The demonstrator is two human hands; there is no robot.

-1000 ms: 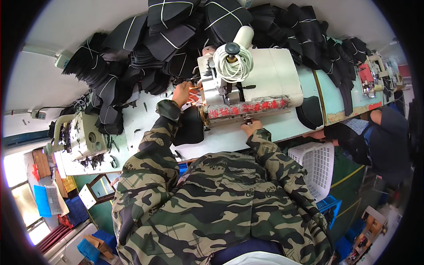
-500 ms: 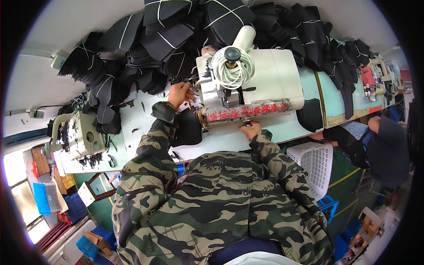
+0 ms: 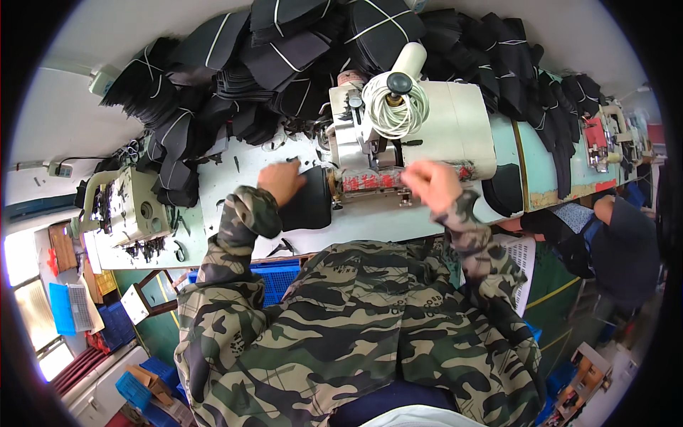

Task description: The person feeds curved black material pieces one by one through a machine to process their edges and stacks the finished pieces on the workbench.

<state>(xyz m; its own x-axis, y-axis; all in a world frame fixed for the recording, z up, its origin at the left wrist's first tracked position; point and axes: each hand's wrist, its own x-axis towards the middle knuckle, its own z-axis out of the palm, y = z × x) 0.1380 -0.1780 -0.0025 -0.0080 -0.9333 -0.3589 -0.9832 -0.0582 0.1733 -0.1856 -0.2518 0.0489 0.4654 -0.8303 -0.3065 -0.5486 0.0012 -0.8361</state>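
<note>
A white sewing machine [image 3: 459, 117] with red marks along its front stands before me, a coil of white cord [image 3: 405, 107] hung round a black knob on top. My left hand [image 3: 282, 182] is left of the machine's needle end, at the upper left edge of a black fabric panel [image 3: 311, 203]. Its fingers are curled, and what they hold, if anything, is hidden. In front of the machine's red-marked side, my right hand [image 3: 434, 186] is raised with thumb and fingers drawn together, slightly blurred. Nothing I can name shows between them.
Bundles of black panels [image 3: 284, 53] tied with white bands line the back. Another machine [image 3: 131, 206] stands left, near scissors [image 3: 179, 250]. Black snips [image 3: 282, 248] lie at the table's front edge. A white basket [image 3: 523, 267] and a co-worker [image 3: 626, 238] are at right.
My left hand has come back from the needle end toward me, onto the panel's edge. My right hand has lifted from below the machine's front edge and moved right.
</note>
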